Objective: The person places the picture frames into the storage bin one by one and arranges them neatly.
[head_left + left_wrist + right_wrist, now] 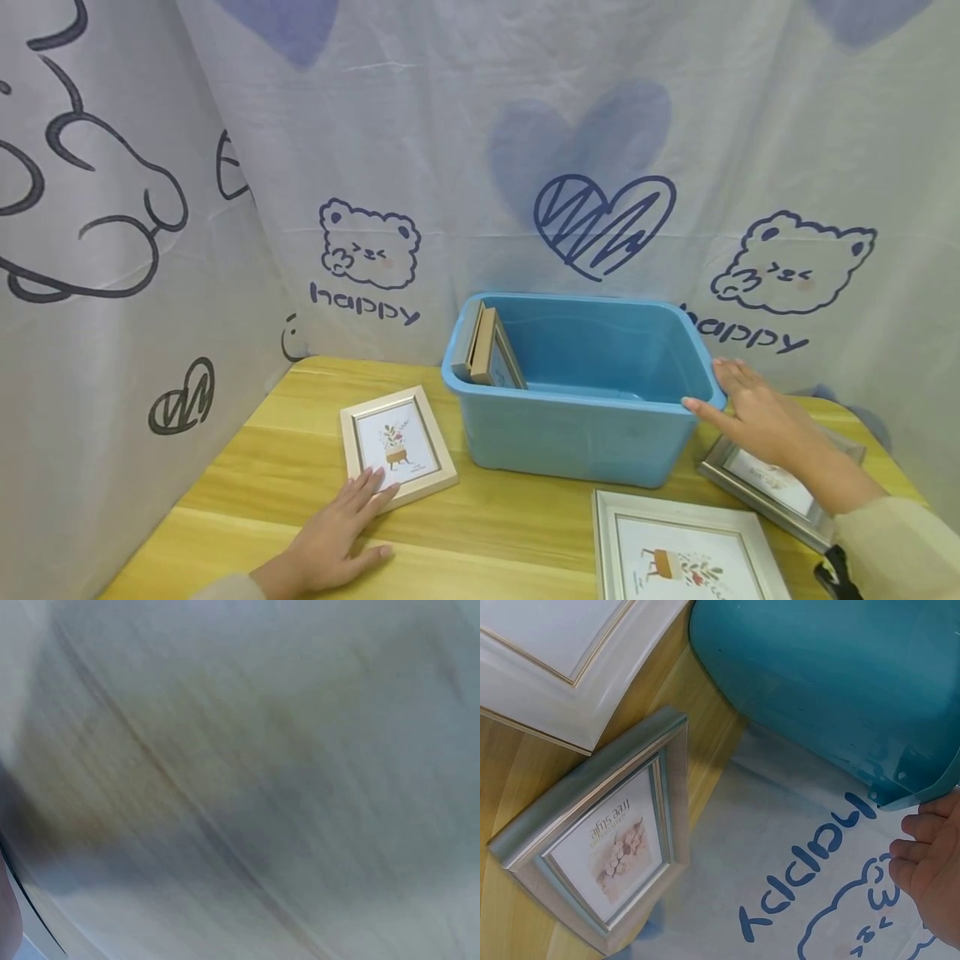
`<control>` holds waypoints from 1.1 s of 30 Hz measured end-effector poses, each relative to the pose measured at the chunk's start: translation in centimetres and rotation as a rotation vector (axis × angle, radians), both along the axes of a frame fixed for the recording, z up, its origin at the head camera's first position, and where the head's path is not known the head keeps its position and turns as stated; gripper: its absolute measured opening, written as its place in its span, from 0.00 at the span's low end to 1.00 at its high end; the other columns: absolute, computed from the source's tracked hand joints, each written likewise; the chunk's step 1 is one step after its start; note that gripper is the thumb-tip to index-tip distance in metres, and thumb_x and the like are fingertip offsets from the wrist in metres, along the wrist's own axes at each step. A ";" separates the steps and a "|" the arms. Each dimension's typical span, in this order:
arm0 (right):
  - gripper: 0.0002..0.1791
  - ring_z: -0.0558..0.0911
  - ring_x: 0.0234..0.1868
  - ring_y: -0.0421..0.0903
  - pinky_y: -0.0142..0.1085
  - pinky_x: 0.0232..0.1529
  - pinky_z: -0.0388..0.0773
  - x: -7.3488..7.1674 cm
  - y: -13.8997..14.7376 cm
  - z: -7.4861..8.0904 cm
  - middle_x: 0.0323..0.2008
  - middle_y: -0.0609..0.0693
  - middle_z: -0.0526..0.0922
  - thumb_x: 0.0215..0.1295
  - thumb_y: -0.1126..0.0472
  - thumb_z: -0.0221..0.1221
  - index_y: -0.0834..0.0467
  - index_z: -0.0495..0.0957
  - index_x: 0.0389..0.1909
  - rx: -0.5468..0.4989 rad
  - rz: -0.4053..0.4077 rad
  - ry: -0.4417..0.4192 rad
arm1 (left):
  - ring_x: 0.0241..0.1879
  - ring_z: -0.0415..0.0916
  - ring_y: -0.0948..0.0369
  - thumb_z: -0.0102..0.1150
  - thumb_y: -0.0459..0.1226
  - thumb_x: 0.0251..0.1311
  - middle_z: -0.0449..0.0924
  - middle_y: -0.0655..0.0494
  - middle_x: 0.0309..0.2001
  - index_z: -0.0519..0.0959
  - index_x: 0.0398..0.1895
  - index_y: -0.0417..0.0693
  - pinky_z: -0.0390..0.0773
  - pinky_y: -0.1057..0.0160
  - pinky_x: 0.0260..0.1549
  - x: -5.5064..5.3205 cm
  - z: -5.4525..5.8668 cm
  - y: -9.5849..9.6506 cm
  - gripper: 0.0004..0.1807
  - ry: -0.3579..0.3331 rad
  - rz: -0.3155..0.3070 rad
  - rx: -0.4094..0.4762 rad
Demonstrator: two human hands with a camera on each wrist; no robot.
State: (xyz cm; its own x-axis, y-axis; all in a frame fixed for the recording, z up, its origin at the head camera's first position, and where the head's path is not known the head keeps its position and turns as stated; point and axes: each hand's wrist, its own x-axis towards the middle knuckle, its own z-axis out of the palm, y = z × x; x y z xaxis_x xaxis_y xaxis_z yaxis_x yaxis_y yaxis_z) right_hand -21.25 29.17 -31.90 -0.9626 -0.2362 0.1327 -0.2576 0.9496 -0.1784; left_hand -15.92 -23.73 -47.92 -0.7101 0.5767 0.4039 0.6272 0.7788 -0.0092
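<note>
White cloth (pixel 450 125) printed with blue hearts, bear faces and the word "happy" hangs behind a yellow wood-grain table (pixel 262 467). Through the head camera I see a blue bin (pixel 562 437) standing near the back of it. Inside, picture frames (pixel 483 350) stand on edge against the bin's left end; I can't count them reliably.

Left of the bin, a cream frame (pixel 442 467) lies face up, its picture showing a potted plant. I see the left hand (pixel 330 537) resting its outstretched fingers on the frame's lower left corner, thumb apart and nothing clasped. My left wrist view is a pale, brownish blur that I can't read.

On the other side, the right hand (pixel 761 417) touches the bin's front right corner, thumb spread apart from the fingers along the rim. A silver frame (pixel 622 844) lies face up below that forearm, and a larger whitish frame (pixel 686 558) lies in front of the bin, cut off by the bottom of my head view.
</note>
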 end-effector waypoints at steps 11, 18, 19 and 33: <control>0.47 0.52 0.66 0.73 0.67 0.59 0.52 0.0 0.0 0.0 0.66 0.76 0.51 0.67 0.35 0.41 0.75 0.50 0.66 0.001 -0.007 -0.010 | 0.62 0.64 0.43 0.55 0.58 0.55 0.64 0.39 0.65 0.65 0.65 0.46 0.28 0.75 0.68 0.7 0.1 0.1 0.39 0.042 -0.015 -0.006; 0.47 0.53 0.65 0.73 0.67 0.60 0.52 0.0 0.1 0.0 0.66 0.76 0.51 0.67 0.36 0.41 0.75 0.50 0.66 0.001 -0.005 -0.006 | 0.61 0.65 0.42 0.54 0.58 0.55 0.65 0.40 0.65 0.65 0.65 0.46 0.29 0.74 0.68 1.2 0.1 0.2 0.39 0.061 -0.024 -0.014; 0.47 0.53 0.65 0.73 0.67 0.60 0.51 0.1 0.1 0.1 0.66 0.76 0.51 0.67 0.36 0.41 0.75 0.50 0.66 0.001 -0.005 -0.005 | 0.61 0.65 0.42 0.54 0.59 0.55 0.65 0.40 0.65 0.65 0.65 0.46 0.29 0.74 0.68 1.2 0.0 0.2 0.39 0.064 -0.024 -0.016; 0.47 0.53 0.65 0.74 0.67 0.60 0.52 0.0 0.1 0.0 0.65 0.76 0.51 0.67 0.36 0.41 0.75 0.50 0.66 0.004 -0.003 -0.003 | 0.74 0.32 0.60 0.50 0.58 0.58 0.66 0.39 0.64 0.65 0.64 0.44 0.27 0.69 0.69 1.3 -0.4 0.2 0.37 0.129 -0.035 -0.077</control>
State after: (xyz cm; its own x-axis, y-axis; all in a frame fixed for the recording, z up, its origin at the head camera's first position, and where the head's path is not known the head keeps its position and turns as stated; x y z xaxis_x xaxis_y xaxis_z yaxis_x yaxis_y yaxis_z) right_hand -21.21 29.25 -31.88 -0.9636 -0.2341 0.1289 -0.2545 0.9510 -0.1753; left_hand -14.59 -23.57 -48.27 -0.6338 0.6334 0.4440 0.6439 0.7501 -0.1509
